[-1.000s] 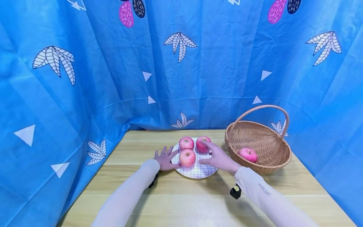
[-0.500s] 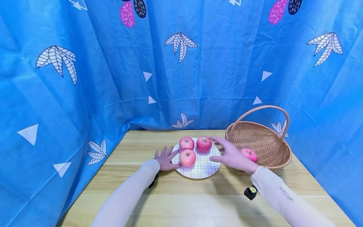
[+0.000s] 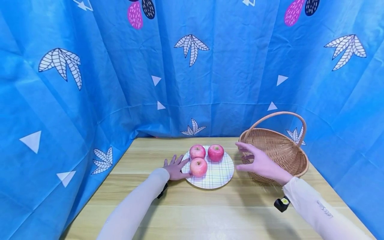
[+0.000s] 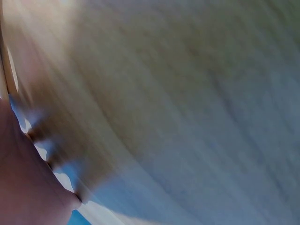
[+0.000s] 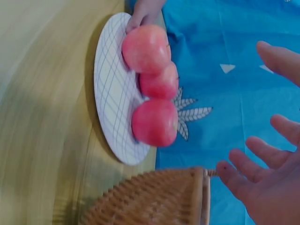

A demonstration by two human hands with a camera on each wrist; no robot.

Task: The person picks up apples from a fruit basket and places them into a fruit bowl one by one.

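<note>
A white plate [image 3: 220,175] with a blue grid pattern holds a pale pink apple [image 3: 198,167] in front, a pink apple [image 3: 197,151] behind it and a redder apple [image 3: 215,153] at the back right. My left hand [image 3: 175,169] lies at the plate's left edge, fingers spread, its thumb reaching over the rim toward the front apple. To the plate's right, my right hand [image 3: 262,162] hovers before the wicker basket [image 3: 280,146], fingers apart and nothing between them. In the right wrist view those fingers [image 5: 281,61] spread above the basket's rim. The apple inside the basket is hidden behind this hand.
The wooden table [image 3: 192,213] extends in front of the plate. A blue patterned curtain [image 3: 192,83] encloses it at the back and on both sides. The basket's tall handle [image 3: 279,113] arches up at the right. The left wrist view mostly shows blurred tabletop [image 4: 164,117].
My right hand has moved right, away from the redder apple and over the front of the basket, covering the apple inside. The left hand and the three apples on the plate have stayed put.
</note>
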